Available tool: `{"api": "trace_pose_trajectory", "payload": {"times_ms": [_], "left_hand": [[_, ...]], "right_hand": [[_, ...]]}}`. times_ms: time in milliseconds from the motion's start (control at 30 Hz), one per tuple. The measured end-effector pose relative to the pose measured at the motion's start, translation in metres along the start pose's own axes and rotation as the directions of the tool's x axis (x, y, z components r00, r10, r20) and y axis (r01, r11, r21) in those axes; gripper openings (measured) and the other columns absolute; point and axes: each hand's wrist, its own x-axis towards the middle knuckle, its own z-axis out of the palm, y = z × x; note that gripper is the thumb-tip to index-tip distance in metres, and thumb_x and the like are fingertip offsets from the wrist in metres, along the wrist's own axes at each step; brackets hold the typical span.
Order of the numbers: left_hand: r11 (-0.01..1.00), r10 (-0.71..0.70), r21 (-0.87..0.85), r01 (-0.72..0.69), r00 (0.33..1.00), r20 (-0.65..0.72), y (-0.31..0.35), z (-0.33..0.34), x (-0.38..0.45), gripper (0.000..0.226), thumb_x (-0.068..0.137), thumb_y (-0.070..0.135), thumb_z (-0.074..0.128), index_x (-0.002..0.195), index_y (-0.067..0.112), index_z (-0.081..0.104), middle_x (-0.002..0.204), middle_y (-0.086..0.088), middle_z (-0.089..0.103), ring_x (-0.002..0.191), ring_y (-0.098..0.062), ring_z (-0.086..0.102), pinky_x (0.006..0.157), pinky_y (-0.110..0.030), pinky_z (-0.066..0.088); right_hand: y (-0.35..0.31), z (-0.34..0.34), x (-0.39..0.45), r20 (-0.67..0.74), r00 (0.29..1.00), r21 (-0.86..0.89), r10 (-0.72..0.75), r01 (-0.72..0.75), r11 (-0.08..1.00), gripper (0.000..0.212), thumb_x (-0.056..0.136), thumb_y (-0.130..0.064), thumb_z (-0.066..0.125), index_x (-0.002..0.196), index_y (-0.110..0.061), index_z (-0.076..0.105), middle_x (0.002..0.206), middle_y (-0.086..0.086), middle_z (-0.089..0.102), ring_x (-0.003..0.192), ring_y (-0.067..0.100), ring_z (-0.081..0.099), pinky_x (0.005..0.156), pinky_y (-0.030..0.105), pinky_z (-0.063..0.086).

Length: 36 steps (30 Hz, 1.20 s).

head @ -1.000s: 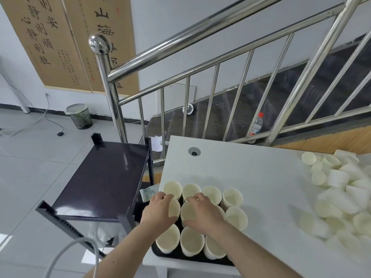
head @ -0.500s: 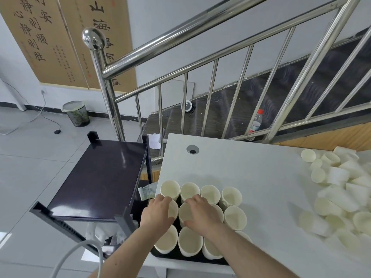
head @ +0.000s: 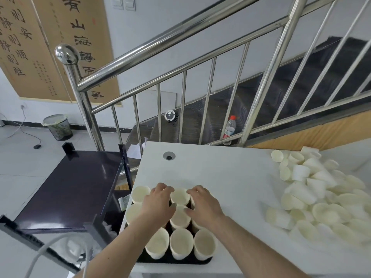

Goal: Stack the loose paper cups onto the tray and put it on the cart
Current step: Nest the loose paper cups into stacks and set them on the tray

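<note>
Both sets of fingers curl down over cup rims in the far rows of the tray. On the left hand the fingertips hook over the rim between the back-row cups and the thumb rests at the mouth of the centre cup; whether they pinch a cup or only press on it I cannot tell. The right hand, at 3 o'clock of the left and just beside it, lies the same way, fingers bent over the rims of the back right cups; again pinch or press is not clear.

Around the hands stand the paper cups, upright in tight rows, several looking like nested stacks. They are light, thin-walled and easy to crush or tip, so I judge that squeezing them is a poor way to lift anything. The black tray under them is stiff; taking it by its two side edges, kept level, looks the safest hold.

The tray sits at the near left corner of the white table. At 9 o'clock of it, just beside the table, is the dark cart. At 3 o'clock, well apart, lies the heap of loose cups.

Compared with a second ago, both hands have slid from the middle row toward the far row.
</note>
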Motion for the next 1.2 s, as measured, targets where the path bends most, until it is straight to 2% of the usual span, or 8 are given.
{"api": "trace_pose_trajectory", "payload": {"times_ms": [300,667,967,1200], "left_hand": [[0.997,0.078,0.006,-0.078,0.996,0.044,0.124,0.037,0.014,0.047,0.091,0.036,0.052,0.136,0.028,0.042,0.138,0.007,0.038,0.123,-0.016,0.045,0.094,-0.03,0.043],[0.976,0.213,-0.063,-0.207,0.97,0.116,0.283,0.106,0.031,0.046,0.091,0.037,0.051,0.136,0.029,0.042,0.137,0.01,0.038,0.122,-0.013,0.046,0.096,-0.029,0.041],[0.956,0.282,-0.134,-0.261,0.943,0.176,0.348,0.146,0.103,0.047,0.091,0.039,0.051,0.137,0.03,0.04,0.137,0.012,0.037,0.118,-0.01,0.05,0.092,-0.026,0.045],[0.951,0.282,-0.196,-0.239,0.931,0.232,0.374,0.175,0.169,0.048,0.092,0.039,0.05,0.138,0.03,0.039,0.137,0.012,0.038,0.113,-0.01,0.053,0.091,-0.025,0.045]], "right_hand": [[0.13,-0.065,-0.06,-0.13,0.989,-0.011,0.071,-0.073,0.997,0.057,0.092,-0.042,0.057,0.143,-0.024,0.037,0.141,-0.006,0.035,0.13,0.013,0.036,0.091,0.03,0.047],[0.289,-0.11,-0.125,-0.167,0.948,0.018,0.272,-0.273,0.962,0.057,0.092,-0.04,0.057,0.143,-0.025,0.036,0.143,-0.007,0.035,0.133,0.012,0.035,0.094,0.03,0.046],[0.38,-0.127,-0.107,-0.142,0.912,0.012,0.384,-0.386,0.922,0.058,0.092,-0.043,0.056,0.144,-0.027,0.035,0.144,-0.009,0.034,0.132,0.01,0.036,0.092,0.028,0.048],[0.441,-0.147,-0.064,-0.139,0.896,0.012,0.421,-0.424,0.906,0.052,0.095,-0.043,0.052,0.142,-0.027,0.039,0.143,-0.011,0.038,0.132,0.01,0.037,0.099,0.025,0.043]]}}
